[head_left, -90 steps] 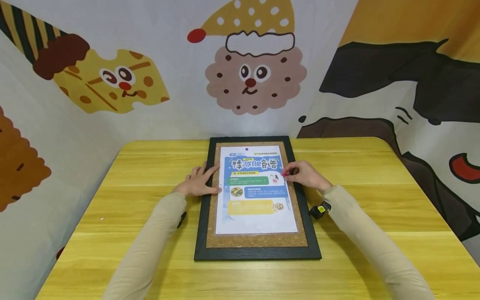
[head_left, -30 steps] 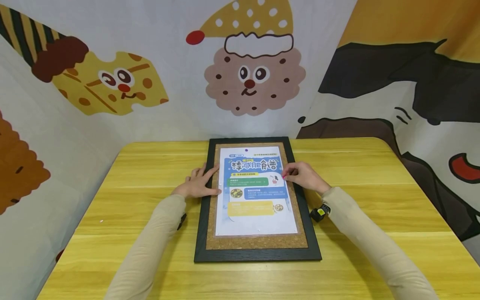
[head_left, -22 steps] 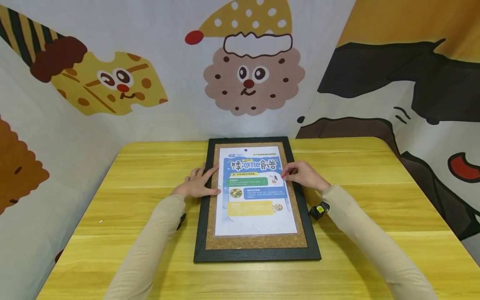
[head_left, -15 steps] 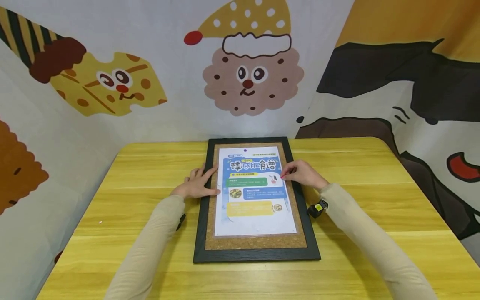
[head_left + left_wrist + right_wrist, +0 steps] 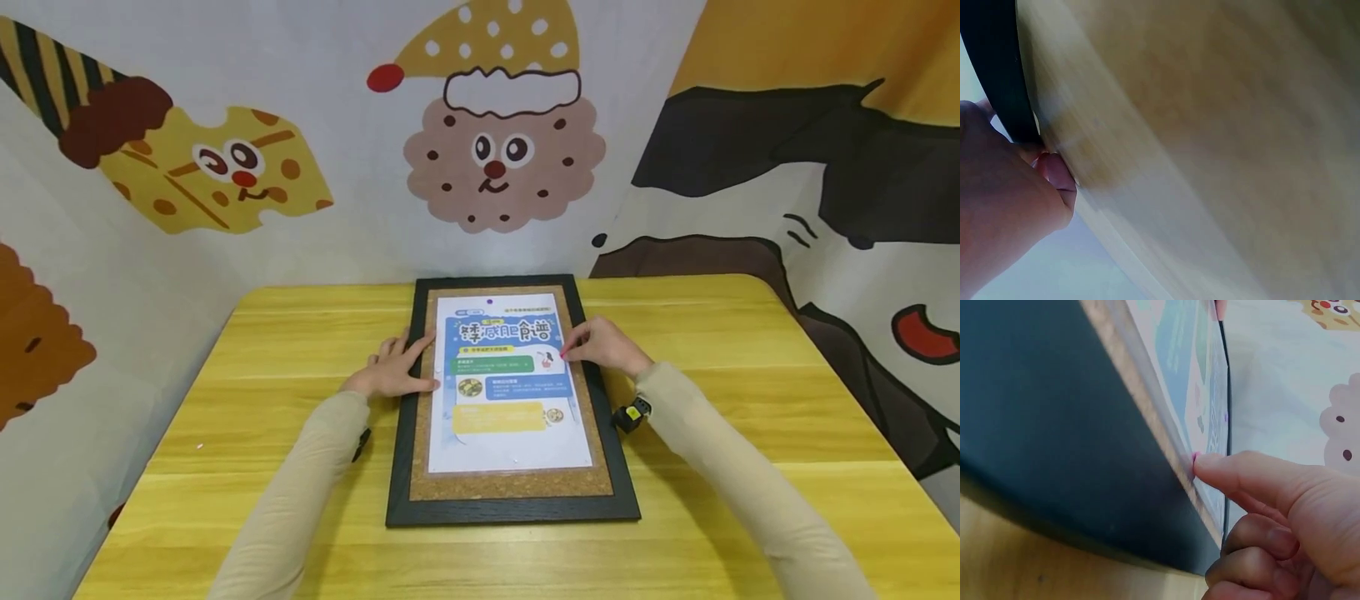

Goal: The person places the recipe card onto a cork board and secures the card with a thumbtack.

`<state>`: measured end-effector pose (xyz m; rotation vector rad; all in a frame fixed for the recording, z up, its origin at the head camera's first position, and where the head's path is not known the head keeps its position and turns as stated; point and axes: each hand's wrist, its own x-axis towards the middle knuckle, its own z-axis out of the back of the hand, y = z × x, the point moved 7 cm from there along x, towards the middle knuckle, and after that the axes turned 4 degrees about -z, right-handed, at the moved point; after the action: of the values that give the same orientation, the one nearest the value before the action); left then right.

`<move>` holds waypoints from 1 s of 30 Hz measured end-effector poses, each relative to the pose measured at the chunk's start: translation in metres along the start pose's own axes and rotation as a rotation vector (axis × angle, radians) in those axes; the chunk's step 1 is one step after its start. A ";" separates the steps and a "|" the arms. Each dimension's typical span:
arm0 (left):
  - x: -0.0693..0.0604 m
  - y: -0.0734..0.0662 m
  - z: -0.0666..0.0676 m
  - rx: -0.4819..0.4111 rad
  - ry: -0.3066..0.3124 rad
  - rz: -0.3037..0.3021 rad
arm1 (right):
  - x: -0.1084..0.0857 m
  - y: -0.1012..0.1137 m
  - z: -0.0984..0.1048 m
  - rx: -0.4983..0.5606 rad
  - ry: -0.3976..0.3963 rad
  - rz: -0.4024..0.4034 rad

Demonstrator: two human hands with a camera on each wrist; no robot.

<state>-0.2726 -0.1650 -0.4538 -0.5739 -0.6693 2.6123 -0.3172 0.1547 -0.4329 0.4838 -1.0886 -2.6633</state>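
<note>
A laminated poster (image 5: 510,446) with blue, green and yellow blocks lies on a cork board (image 5: 510,486) in a black frame (image 5: 513,509). My right hand (image 5: 603,343) pinches a pink push pin (image 5: 1195,457) at the poster's right edge; its other fingers are curled in. Whether the pin's point is in the cork is hidden. My left hand (image 5: 392,371) rests spread over the frame's left side, thumb and index finger reaching toward the poster. In the left wrist view, fingertips (image 5: 1057,170) touch the frame's outer edge by the table. A purple pin (image 5: 490,302) sits at the poster's top.
The board lies on a yellow wood-grain table (image 5: 300,333). Behind it hangs a white cloth (image 5: 360,242) printed with cartoon foods. A tiny white bit (image 5: 199,446) lies on the table at the left. Small pale dots (image 5: 515,461) show on the poster's lower edge.
My right wrist has shifted slightly left and away from me, the pin staying at the same edge. The head view has drifted a little. My left hand has stayed in place.
</note>
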 end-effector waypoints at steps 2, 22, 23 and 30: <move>0.000 -0.001 0.000 0.007 0.005 0.000 | -0.002 0.001 0.000 -0.008 -0.010 -0.007; -0.001 -0.001 -0.001 0.021 0.012 0.014 | -0.006 0.004 0.000 0.001 -0.051 -0.003; -0.001 -0.001 -0.001 0.023 0.010 0.014 | -0.006 0.004 0.000 0.010 -0.048 -0.002; -0.001 0.000 0.000 0.033 -0.002 0.019 | -0.012 0.005 0.005 0.065 -0.065 0.031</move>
<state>-0.2721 -0.1651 -0.4532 -0.5702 -0.6236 2.6371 -0.3082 0.1581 -0.4230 0.3916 -1.1947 -2.6404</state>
